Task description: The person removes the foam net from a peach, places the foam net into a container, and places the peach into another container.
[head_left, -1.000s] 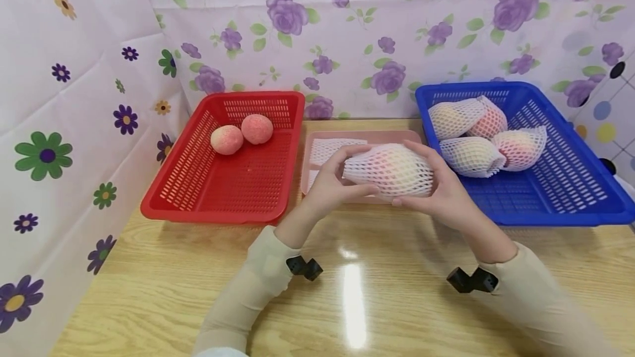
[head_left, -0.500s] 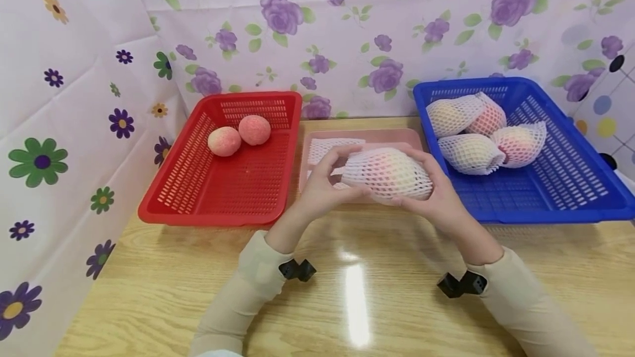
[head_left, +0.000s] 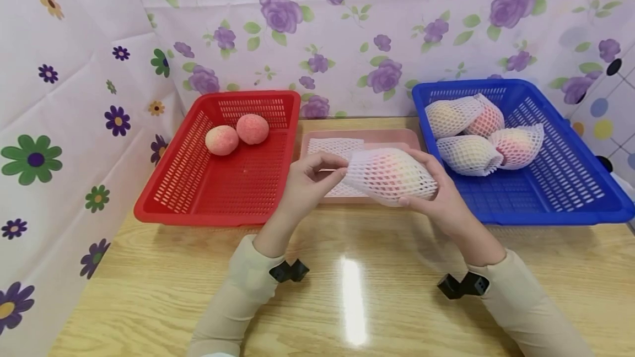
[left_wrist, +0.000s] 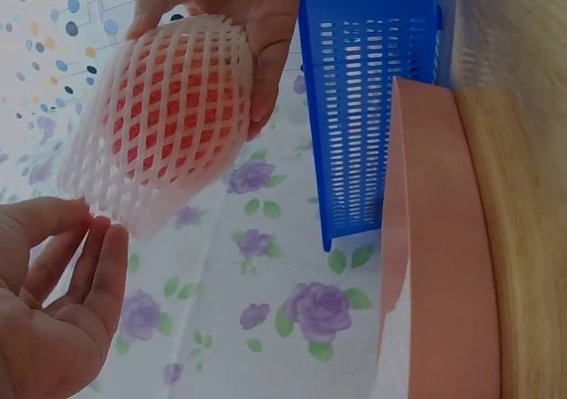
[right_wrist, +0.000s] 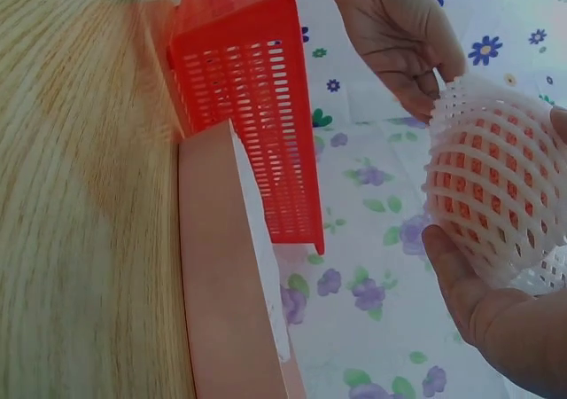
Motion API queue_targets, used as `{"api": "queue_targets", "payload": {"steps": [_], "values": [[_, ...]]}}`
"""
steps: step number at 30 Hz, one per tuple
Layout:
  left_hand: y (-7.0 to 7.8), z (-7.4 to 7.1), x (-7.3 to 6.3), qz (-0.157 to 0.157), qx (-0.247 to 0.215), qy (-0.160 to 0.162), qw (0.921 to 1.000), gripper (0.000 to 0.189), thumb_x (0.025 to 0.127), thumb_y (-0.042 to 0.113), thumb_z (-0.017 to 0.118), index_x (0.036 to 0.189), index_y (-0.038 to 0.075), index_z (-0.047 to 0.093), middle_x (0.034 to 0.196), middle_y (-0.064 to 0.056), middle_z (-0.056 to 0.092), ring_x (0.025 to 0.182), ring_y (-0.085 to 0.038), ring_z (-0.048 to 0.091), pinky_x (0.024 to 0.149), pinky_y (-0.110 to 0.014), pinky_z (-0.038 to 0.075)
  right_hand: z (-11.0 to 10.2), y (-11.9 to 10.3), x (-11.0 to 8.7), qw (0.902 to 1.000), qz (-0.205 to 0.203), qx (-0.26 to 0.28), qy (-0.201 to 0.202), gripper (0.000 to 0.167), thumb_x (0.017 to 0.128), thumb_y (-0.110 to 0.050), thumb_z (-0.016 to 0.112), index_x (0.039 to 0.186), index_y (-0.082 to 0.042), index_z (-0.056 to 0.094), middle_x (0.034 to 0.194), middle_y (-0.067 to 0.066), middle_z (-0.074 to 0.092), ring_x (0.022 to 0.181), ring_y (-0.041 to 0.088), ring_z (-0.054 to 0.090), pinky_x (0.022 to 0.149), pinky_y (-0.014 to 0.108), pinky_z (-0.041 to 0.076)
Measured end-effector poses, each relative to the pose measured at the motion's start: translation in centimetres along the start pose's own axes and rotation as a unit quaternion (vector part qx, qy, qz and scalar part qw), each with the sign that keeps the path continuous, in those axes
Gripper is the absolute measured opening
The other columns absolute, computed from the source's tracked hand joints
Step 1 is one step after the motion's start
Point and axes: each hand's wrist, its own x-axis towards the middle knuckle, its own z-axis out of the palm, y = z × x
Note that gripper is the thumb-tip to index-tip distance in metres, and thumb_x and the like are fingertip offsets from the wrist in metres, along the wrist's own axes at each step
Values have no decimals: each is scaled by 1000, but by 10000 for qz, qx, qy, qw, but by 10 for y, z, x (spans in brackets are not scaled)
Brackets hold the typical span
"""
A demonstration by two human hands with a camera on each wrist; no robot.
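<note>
**Right hand [head_left: 441, 191] grips a netted peach [head_left: 392, 175]; left hand [head_left: 307, 180] pinches the net [head_left: 358, 174]**

Nearest are two pale sleeves [head_left: 233, 302], each with a small black device [head_left: 289, 271] at the wrist, over a wood-grain table [head_left: 307, 313].

Beyond the sleeves, the hands meet at the peach, which is held clear of the table, in front of and partly over the pink tray [head_left: 397, 135]. The right hand is wrapped round its right end, thumb at the near side and fingers on the far side. The left thumb and fingertips close on the net's loose left end. The net covers the fruit, pink and cream showing through the mesh.

Flat white netting [head_left: 334, 146] lies in the tray, partly hidden by the left hand.

To the left of the tray stands a red basket [head_left: 208, 220] with two bare peaches [head_left: 221, 140] lying side by side. To the right, a blue basket [head_left: 555, 217] holds four wrapped peaches [head_left: 468, 155], grouped toward its back left.

Farthest off hangs a cloth [head_left: 347, 70] printed with purple roses.
</note>
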Motion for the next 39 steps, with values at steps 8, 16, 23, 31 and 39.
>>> {"api": "queue_targets", "payload": {"steps": [8,16,23,31,39], "values": [[11,-7,-2,-422,-153,-1021,9938,39,76,-15,62,115,-16,56,113,-32,59,103,-36,62,92,-45,52,1,1,-2,9980,-120,516,-359,72,78,15,63,139,-16,43,132,2,42,110,12,49,83,19,52],[14,-7,-4,-847,14,-1462,9856,63,73,-13,62,133,-5,43,138,-23,44,120,-37,51,93,-39,52,4,7,-3,9778,-336,1894,-830,62,84,10,62,137,-16,44,127,3,49,106,11,56,83,21,53],[15,-5,-5,-861,-11,-1482,9852,71,70,-12,63,136,-4,38,139,-25,40,122,-40,49,92,-41,53,5,10,-5,9664,368,2464,-638,54,87,5,63,133,-18,51,118,0,59,101,10,61,83,22,54],[15,-3,-5,-1067,-51,-1495,9830,75,71,-13,67,138,-2,35,139,-26,39,120,-40,51,93,-40,52,7,10,-5,9665,436,2521,-206,33,85,5,66,113,-12,66,101,1,68,91,10,65,78,22,55],[15,-1,-6,-1229,-33,-1508,9809,77,71,-13,69,138,0,35,139,-25,38,119,-38,51,94,-40,51,7,8,-2,9734,546,2208,268,29,84,11,62,99,-11,72,95,0,71,89,9,67,75,20,55]]}}
